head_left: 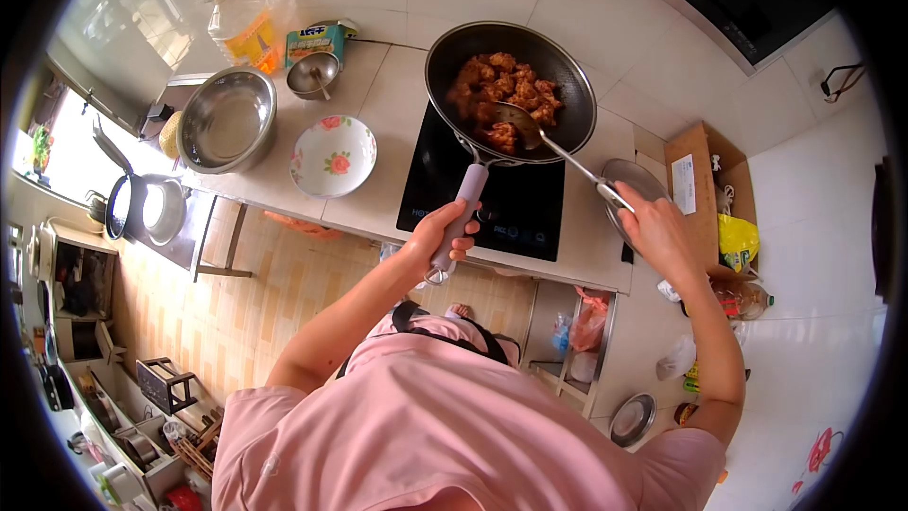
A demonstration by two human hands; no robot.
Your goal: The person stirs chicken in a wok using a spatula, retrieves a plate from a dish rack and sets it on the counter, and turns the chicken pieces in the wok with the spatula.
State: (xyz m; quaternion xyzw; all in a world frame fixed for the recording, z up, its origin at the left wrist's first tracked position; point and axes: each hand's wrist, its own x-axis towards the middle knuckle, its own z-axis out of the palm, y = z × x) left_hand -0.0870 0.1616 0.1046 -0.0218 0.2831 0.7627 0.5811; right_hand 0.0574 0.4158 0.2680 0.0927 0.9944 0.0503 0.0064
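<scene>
My left hand is wrapped around the lilac handle of a dark frying pan. The pan is over the back of a black induction cooktop; whether it touches the glass I cannot tell. Browned, sauce-coated pieces of food lie in the pan, mostly towards its left and middle. My right hand grips the handle of a metal ladle, whose bowl rests among the food.
Left of the cooktop are a floral plate, a small metal bowl, a large steel basin and an oil bottle. A round lid and a cardboard box stand to the right.
</scene>
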